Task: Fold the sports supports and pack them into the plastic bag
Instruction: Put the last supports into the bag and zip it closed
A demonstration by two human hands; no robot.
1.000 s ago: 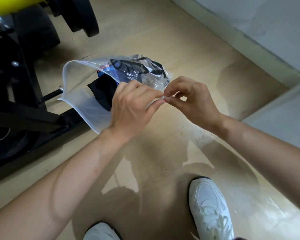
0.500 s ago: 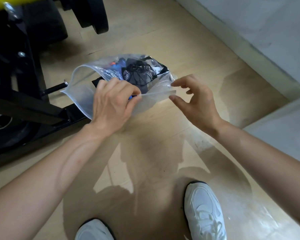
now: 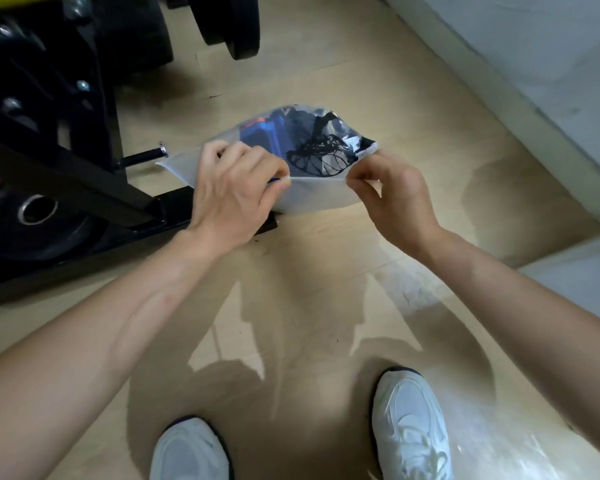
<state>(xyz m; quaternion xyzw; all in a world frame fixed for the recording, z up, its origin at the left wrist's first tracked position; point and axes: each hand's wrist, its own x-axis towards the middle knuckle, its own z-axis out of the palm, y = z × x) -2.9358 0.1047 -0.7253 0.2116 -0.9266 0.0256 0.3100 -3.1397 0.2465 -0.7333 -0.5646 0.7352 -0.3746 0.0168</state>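
Note:
A clear plastic bag is held up in the air in front of me, above the floor. Inside it I see the black and blue sports supports, bunched together, with black mesh and straps showing through the film. My left hand pinches the bag's near top edge between thumb and fingers. My right hand pinches the same edge at its right end. The edge is stretched flat between the two hands.
A black gym machine frame with a weight plate and a short bar stands at the left. A black wheel is at the top. A pale wall runs along the right. My white shoes stand on the wooden floor below.
My right hand, which had let go of the bag, has taken its edge again. My left hand has slid left along the edge, and the bag's mouth is now pulled flat.

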